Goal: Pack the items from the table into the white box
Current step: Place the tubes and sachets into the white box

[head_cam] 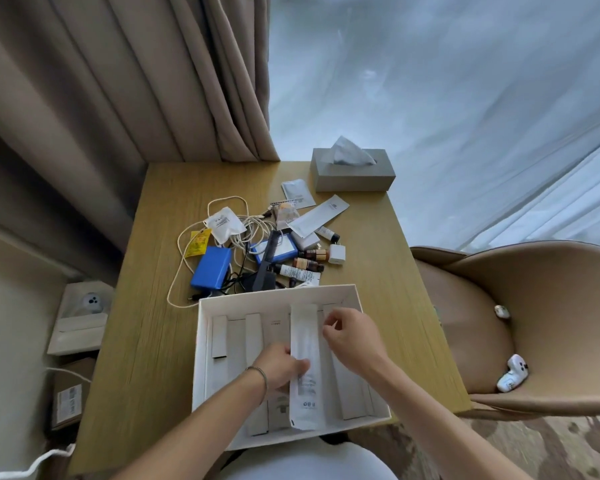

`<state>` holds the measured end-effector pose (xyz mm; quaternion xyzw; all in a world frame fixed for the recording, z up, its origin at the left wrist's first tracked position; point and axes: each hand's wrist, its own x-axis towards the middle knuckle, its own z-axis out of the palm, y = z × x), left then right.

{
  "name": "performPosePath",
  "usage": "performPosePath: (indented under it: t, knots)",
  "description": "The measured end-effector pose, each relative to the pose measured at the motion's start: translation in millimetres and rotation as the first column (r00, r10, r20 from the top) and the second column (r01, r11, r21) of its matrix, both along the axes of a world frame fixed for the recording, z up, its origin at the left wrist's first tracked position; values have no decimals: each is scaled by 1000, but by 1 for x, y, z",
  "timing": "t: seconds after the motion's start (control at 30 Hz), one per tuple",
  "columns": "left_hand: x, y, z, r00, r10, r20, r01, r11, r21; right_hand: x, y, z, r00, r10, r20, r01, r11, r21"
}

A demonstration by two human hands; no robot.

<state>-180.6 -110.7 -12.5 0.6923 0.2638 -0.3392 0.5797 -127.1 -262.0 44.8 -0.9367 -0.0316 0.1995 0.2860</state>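
- A person's two hands work inside the white box [278, 299], which sits open at the near edge of a wooden table [146, 341].
- The left hand [281, 367], a thin bracelet on its wrist, has its fingers closed on the left edge of a long white sachet [303, 362] about halfway along its length.
- The right hand [352, 336] hovers just right of the sachet's upper half, fingers curled with thumb and forefinger close together; whether they pinch anything cannot be told.
- The sachet lies lengthwise in the box over several flat white and grey packets [253, 344] already set side by side.
- Beyond the box, a pile remains on the table: a blue case [211, 268], a black comb [267, 252], tangled white cables [246, 226], small brown bottles [309, 261], a white plug [336, 253] and more sachets [317, 216].
- A grey tissue box [352, 174] stands at the table's far right corner.
- A tan chair [534, 323] stands to the right, beside the table.
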Motion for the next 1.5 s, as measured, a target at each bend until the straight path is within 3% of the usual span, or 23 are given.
performPosePath:
  t: [0.13,0.4,0.63,0.8,1.0,1.2,1.3,1.4,1.5]
  knots:
    - [5,-19,-20,1000,-19,-1,19,995,99,-5,-11,9,996,-37,-78,54,971,234]
    - [16,-36,-46,999,34,-23,-31,993,117,-11,-16,16,985,-77,-155,137,892,430]
    - [17,-46,-49,991,-126,33,99,892,440,-9,-15,14,979,-90,-183,167,868,467]
    - [12,-46,-47,982,-175,69,116,852,511,-9,-17,14,980,-89,-179,165,865,473]
    - [9,-41,-50,947,-320,29,246,780,575,-10,-16,9,980,-83,-183,160,874,458]
    - [13,-40,-19,793,-604,-79,501,574,648,3,-11,8,984,-58,-171,135,865,483]
    - [16,-36,17,795,-605,38,407,579,707,21,-9,12,984,-60,-165,139,842,521]
    - [25,-24,59,812,-499,305,175,705,687,47,-6,18,991,-48,-127,111,824,556]
    - [45,-7,88,761,-392,517,-20,783,622,78,-1,25,997,-42,-71,75,825,560]
